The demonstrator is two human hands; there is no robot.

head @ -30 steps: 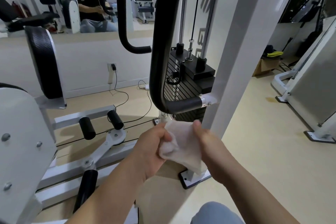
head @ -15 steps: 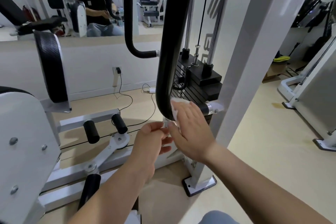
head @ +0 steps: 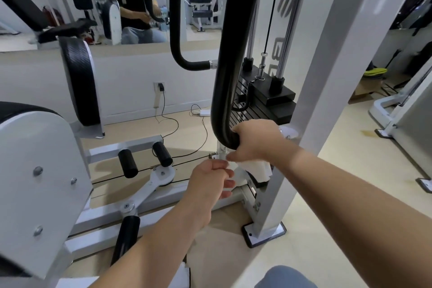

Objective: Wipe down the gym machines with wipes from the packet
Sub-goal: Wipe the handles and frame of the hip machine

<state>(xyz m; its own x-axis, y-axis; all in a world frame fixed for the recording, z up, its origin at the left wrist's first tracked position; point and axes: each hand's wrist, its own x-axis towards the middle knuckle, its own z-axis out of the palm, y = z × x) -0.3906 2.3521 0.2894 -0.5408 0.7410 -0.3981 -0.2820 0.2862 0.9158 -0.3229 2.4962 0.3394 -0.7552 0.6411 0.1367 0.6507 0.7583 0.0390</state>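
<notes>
Beige gym floor [head: 339, 170] is lying beneath; at frame centre the right hand [head: 254, 140] is curling its fingers and the wipe [head: 257, 169] round the black bar [head: 233, 54] (tail hanging below), while the left hand [head: 210, 182] is curling loosely just below, holding nothing

Handle bar [head: 224, 91], centre frame: gloss black. Wipe [head: 256, 169] hanging under it: white. Upright post [head: 327, 77], right of centre: white-grey; base plate [head: 252, 236] edged black. Weight stack [head: 264, 105]: matte black. Guide rods [head: 284, 49]: chrome. Pad [head: 78, 82], upper left: black, fine ribbed pattern, white backing. Side cover [head: 35, 142], far left: pale grey with silver bolts [head: 37, 170]. Foot rollers [head: 127, 162]: black. Floor [head: 339, 182]: cream. Wall [head: 128, 82]: white, with a black plug [head: 161, 87]. Right edge: yellow-green item [head: 375, 71]. Bottom: blue-grey trouser knee [head: 287, 278].
</notes>
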